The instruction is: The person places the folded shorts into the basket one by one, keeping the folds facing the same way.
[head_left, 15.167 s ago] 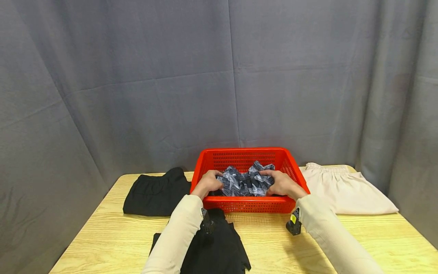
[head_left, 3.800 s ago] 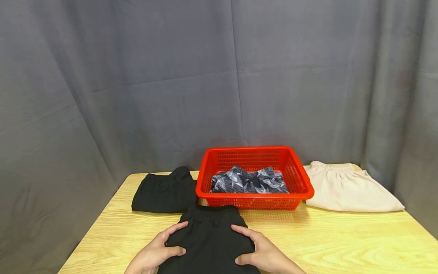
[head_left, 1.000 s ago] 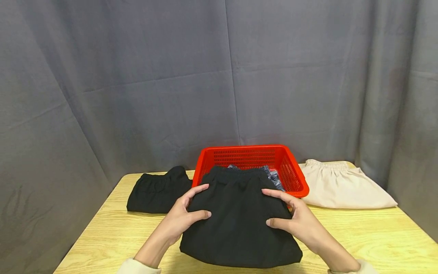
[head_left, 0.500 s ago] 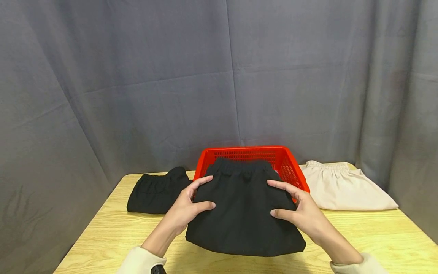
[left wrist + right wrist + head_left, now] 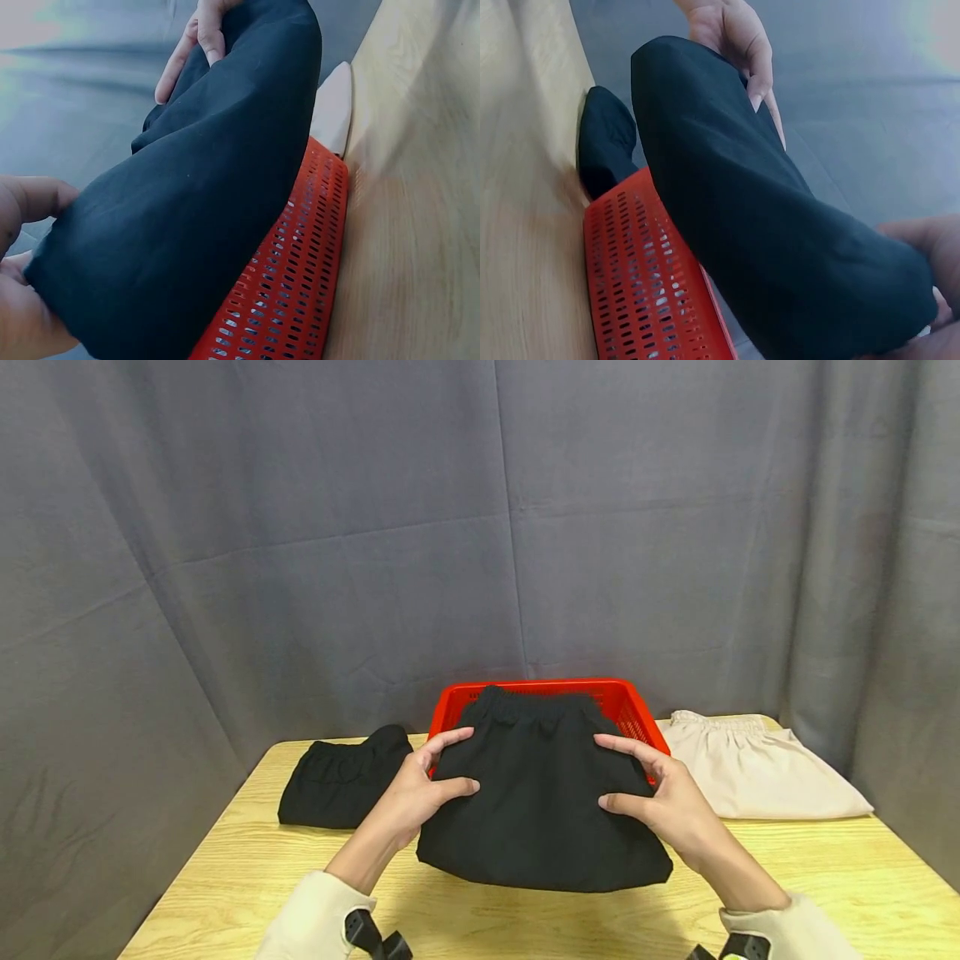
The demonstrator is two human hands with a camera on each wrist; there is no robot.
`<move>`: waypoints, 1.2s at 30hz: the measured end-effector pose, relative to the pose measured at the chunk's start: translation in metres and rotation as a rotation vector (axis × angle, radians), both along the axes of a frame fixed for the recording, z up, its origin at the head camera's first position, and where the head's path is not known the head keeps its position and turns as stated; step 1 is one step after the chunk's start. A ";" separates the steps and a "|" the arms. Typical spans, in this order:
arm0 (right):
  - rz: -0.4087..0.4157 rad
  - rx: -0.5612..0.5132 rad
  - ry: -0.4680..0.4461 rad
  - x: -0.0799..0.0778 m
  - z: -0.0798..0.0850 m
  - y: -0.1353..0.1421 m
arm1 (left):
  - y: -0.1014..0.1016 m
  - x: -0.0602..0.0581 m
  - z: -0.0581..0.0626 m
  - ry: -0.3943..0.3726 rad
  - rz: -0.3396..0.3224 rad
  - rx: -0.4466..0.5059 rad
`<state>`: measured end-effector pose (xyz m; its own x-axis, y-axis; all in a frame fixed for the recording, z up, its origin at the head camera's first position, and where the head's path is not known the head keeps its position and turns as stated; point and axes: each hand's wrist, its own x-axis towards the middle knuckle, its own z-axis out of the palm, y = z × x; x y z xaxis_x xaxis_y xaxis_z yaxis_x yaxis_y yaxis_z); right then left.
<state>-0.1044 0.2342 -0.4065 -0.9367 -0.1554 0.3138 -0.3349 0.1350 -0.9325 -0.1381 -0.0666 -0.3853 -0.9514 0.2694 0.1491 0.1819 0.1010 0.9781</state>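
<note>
Both hands hold a folded black garment [image 5: 547,810] with a gathered elastic waistband, raised over the table in front of the red basket [image 5: 637,718]. My left hand [image 5: 416,789] grips its left side, thumb on the near face and other fingers behind. My right hand [image 5: 667,802] grips the right side the same way. The waistband points away from me and overlaps the basket in the head view. Through the basket's slotted wall [image 5: 300,255] in the left wrist view, bits of grey-and-white cloth show; from the head view the garment hides them.
On the wooden table [image 5: 225,877], another folded black garment [image 5: 341,781] lies left of the basket. A folded cream garment [image 5: 757,768] with a gathered waistband lies to its right. A grey curtain [image 5: 390,568] hangs behind the table.
Earlier the hands were in the basket on the grey patterned cloth, then on the black garment at the near table. Now the garment is lifted and has moved forward, covering more of the basket.
</note>
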 end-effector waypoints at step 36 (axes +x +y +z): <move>-0.007 -0.040 -0.078 -0.041 0.013 0.016 | 0.018 -0.040 0.009 -0.029 0.066 0.045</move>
